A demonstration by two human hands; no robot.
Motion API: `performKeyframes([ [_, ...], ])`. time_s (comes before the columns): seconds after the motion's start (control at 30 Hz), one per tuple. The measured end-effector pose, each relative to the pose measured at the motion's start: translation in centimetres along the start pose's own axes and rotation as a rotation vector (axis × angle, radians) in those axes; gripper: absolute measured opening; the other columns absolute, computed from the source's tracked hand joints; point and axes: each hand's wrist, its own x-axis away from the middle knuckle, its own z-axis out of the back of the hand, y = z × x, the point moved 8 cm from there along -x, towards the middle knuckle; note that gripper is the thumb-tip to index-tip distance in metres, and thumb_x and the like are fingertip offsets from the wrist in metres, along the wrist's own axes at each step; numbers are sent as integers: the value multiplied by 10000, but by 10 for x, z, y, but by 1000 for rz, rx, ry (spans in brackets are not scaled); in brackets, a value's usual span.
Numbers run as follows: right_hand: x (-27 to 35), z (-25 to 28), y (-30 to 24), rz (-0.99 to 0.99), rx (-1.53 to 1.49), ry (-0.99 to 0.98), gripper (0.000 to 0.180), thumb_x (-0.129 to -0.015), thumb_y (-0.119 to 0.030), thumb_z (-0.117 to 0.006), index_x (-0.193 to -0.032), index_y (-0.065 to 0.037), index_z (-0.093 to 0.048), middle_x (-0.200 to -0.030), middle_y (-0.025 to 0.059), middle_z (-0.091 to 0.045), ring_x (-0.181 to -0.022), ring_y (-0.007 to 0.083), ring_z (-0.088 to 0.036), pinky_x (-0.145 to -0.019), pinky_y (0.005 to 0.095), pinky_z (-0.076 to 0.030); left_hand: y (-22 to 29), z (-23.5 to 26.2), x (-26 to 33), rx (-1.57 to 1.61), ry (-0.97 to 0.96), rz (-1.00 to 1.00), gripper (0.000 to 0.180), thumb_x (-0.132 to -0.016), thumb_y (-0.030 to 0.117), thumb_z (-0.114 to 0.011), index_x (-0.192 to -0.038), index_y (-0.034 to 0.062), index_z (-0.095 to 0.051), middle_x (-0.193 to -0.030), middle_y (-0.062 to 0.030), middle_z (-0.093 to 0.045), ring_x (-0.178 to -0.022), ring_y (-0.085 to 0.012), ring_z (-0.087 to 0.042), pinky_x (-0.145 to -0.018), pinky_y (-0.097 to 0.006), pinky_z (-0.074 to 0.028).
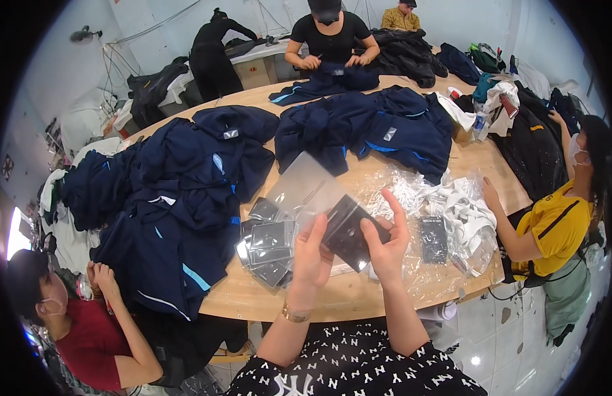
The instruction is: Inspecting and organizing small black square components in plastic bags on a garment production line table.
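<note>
A clear plastic bag (305, 183) is pinched by my left hand (309, 259), with its upper part reaching away over the table. My right hand (388, 254) grips a flat black card (347, 232), thumb on top and index finger raised. The card overlaps the bag's near end; whether it lies inside the bag or against it I cannot tell. Beside my left hand is a loose pile of clear-wrapped black packets (270, 244). To the right of my right hand lies another dark packet (432, 240) near crumpled clear plastic and white strips (467, 228).
Heaps of navy garments (181, 165) with light blue trim cover the table's left, and more navy garments (372, 129) lie beyond my hands. Co-workers sit or stand around the wooden table (246, 300), one in red at left, one in yellow (562, 221) at right, others behind.
</note>
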Motion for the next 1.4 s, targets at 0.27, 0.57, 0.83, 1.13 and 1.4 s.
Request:
performKeyframes([
  [0.27,1,19,14,-82,-202,191,412,-829,-4,-548,-1220,-11,-418,-760,78,-624,-669,52,-554,-589,159,-422,6,10,20,-611,-34,-475,157,-827,65,-585,-950,-31,-608,-887,-72,-633,-721,-113,-599,-627,-247,-495],
  [0.57,14,14,27,-195,-346,237,370,-844,-3,-524,-1200,4,-424,-831,99,-620,-697,64,-553,-605,173,-439,23,-18,35,-1140,-54,-868,201,-703,36,-651,-889,-13,-593,-761,-116,-618,-640,-194,-616,-585,-263,-466],
  [0.83,23,3,26,-237,-340,148,374,-856,-1,-485,-1218,-3,-389,-899,114,-617,-771,100,-580,-674,213,-474,25,-12,30,-1128,-5,-898,248,-704,150,-686,-867,1,-574,-738,-122,-603,-684,-258,-613,-583,-294,-455],
  [1.13,28,-2,22,-187,-348,168,378,-858,-7,-481,-1224,-11,-386,-836,76,-610,-740,80,-560,-653,207,-457,26,-24,39,-1159,-46,-915,329,-751,194,-644,-987,-22,-565,-892,-164,-615,-766,-313,-606,-635,-339,-468],
  [1.4,34,7,7,-95,-323,400,343,-837,-21,-516,-1170,1,-441,-682,-18,-518,-624,22,-429,-580,149,-360,16,-36,50,-1174,-199,-937,314,-744,114,-607,-1025,-19,-563,-973,-172,-603,-874,-347,-580,-757,-369,-456],
])
